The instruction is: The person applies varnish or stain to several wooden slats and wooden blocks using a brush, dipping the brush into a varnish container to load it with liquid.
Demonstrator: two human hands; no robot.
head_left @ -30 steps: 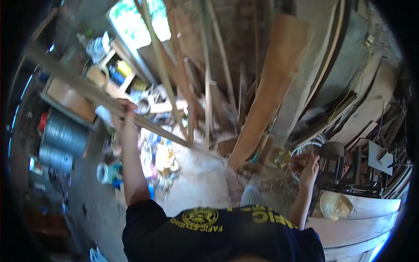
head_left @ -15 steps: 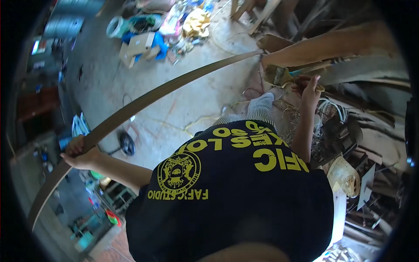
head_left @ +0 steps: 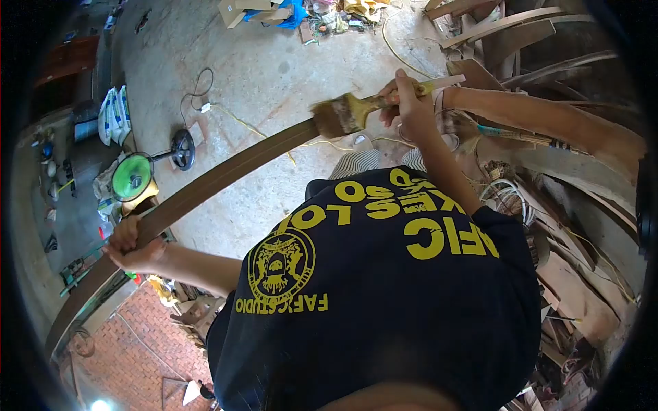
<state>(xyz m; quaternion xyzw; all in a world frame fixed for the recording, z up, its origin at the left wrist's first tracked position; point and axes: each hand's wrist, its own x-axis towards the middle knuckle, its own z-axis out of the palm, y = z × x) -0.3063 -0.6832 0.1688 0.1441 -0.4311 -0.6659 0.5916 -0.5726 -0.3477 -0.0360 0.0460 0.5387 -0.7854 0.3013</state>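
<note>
My left hand (head_left: 136, 248) is closed around a long, flat wooden plank (head_left: 229, 170), which slants from the lower left up toward the middle of the head view. In my right hand (head_left: 411, 106) is the handle of a wide paintbrush (head_left: 351, 115). Its brown bristles point left and overlap the plank's far end, hiding that end; they appear to lie against it. Just right of my right hand, a thick curved piece of wood (head_left: 541, 118) runs to the edge of the view.
A broom (head_left: 507, 132) lies along the thick wood. Wooden offcuts (head_left: 521, 41) are piled at the right. On the concrete floor (head_left: 233, 75) are a yellow cord, a green-topped fan (head_left: 132, 177) and a black disc (head_left: 183, 149). Cardboard and rubbish (head_left: 343, 17) lie at the far side.
My right hand has moved left with the paintbrush, from beside the thick wood to the plank's far end. My left hand still grips the plank. The whole view has shifted.
</note>
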